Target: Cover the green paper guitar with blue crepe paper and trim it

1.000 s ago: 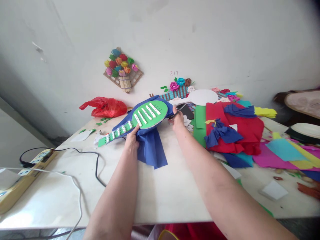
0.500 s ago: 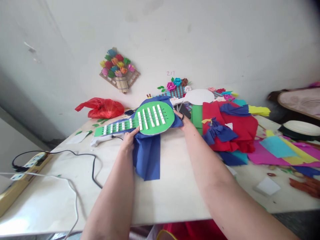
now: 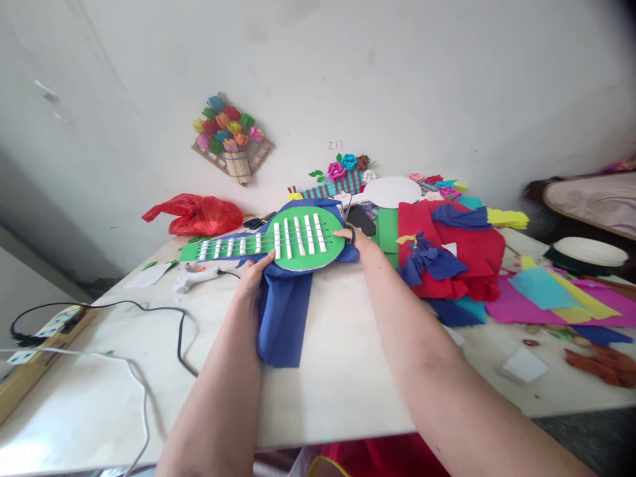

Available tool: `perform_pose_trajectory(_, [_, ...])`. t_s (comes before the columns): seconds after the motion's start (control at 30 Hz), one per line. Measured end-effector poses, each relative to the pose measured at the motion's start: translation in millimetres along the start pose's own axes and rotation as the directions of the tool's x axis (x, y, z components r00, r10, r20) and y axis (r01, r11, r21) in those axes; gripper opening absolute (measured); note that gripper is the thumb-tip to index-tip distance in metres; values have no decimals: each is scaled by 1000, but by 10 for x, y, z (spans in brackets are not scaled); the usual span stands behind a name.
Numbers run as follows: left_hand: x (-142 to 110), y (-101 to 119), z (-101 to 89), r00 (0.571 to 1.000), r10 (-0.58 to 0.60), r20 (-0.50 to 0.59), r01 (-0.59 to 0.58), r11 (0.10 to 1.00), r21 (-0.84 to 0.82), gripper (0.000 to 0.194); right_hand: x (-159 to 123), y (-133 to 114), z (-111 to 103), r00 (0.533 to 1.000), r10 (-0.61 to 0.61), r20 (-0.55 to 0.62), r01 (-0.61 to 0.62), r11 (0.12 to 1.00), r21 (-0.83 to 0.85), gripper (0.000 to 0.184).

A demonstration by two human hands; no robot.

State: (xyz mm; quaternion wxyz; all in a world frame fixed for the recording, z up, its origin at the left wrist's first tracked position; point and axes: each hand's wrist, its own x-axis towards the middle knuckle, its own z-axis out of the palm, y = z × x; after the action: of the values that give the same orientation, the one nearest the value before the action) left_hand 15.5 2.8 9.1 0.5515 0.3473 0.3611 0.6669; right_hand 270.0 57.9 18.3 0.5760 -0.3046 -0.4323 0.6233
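Observation:
A green paper lute (image 3: 318, 260) with white bars and thin strings is held face up over the table, its neck pointing left. My left hand (image 3: 253, 270) grips its lower edge where neck meets body, thumb on the front. My right hand (image 3: 358, 242) closes on the right rim of the body, thumb on top. Scissors (image 3: 351, 233) also sit in my right hand, a dark handle loop by the fingers and the blades pointing up. Blue crepe paper (image 3: 285, 324) lies behind the lute and hangs toward me. The fingers beneath are hidden.
A white glue gun (image 3: 193, 278) lies under the neck, left of my left hand. Behind are a red plastic bag (image 3: 199, 215) and a white lute-shaped cutout (image 3: 395, 192). Red crepe paper (image 3: 452, 252) is piled right. A power strip (image 3: 50, 344) and cables run along the left.
The lute has tilted slightly and its neck has risen, so more of the glue gun shows. Both hands keep their hold. The whole view has shifted a little.

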Motion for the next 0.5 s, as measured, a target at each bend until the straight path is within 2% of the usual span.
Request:
perform_pose_trajectory(0.13, [13,-8,-24,999,29,37,-30,999,43,34,73,22,-25,992,-104,-68,103,995,-20,37])
perform_pose_trajectory(0.23, [11,-3,-28,1000,6,8,-7,999,44,33,40,-3,1,987,-137,-82,140,990,29,32])
perform_pose_trajectory(0.3, [-9,23,-10,1000,-21,0,21,999,42,32,-24,-25,28,994,-95,-47,98,993,70,28])
perform_pose_trajectory(0.37, [-37,63,17,999,-43,-10,43,998,48,30,-99,-37,51,999,-3,-34,6,996,85,24])
perform_pose_trajectory(0.5, [-68,121,58,993,-44,-111,48,998,33,31,-192,-32,75,988,149,-29,-144,982,125,25])
